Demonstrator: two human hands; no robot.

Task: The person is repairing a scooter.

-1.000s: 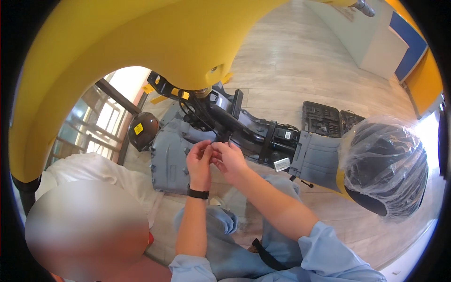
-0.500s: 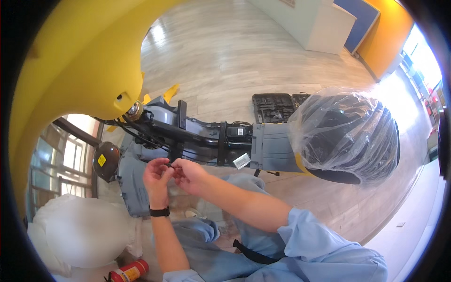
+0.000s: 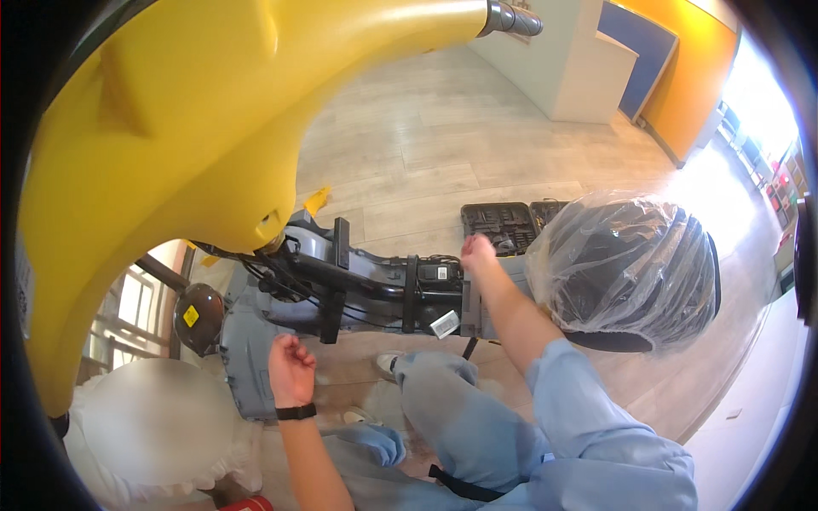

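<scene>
My left hand (image 3: 292,371), with a black watch (image 3: 296,412) at the wrist, hovers at the near side of the scooter's bare frame (image 3: 375,288). Its fingers are curled in, and anything inside them is hidden. Over the grey rear panel, my right hand (image 3: 479,254) is stretched out near the open black tool case (image 3: 497,223). Its fingers are closed and somewhat blurred; I cannot see what they hold, if anything. Black cables (image 3: 294,294) run along the frame between the hands. A white label tag (image 3: 444,324) hangs from the frame's near side.
The yellow front body (image 3: 179,145) fills the upper left, with a handlebar grip (image 3: 511,19) at the top. Clear plastic wraps the black seat (image 3: 630,272) on the right. A brown mirror (image 3: 199,317) and grey panel (image 3: 245,358) are at left. A red cylinder (image 3: 249,504) shows below.
My hands, together over the near side of the frame before, have parted. The right reached away to the right, toward the tool case; the left dropped slightly lower. The view shifted too.
</scene>
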